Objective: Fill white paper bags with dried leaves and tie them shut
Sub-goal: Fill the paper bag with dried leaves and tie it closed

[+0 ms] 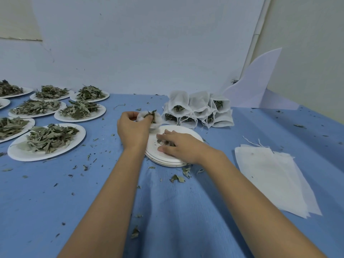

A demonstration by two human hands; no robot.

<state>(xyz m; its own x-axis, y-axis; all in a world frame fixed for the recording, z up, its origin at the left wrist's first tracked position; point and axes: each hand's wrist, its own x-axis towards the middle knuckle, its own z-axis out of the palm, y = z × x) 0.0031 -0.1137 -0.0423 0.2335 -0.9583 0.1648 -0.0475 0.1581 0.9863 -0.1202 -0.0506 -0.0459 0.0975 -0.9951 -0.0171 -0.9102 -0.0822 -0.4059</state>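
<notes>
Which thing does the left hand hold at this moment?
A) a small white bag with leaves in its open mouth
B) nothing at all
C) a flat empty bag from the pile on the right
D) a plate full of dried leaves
A: the left hand grips a small white bag with dried leaves sticking out of its open top, just beyond the stack of plates.

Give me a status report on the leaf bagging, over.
Left hand holds open bag, leaves poking out. Right hand on leaf scraps atop plate stack. Nothing in the way.
</notes>
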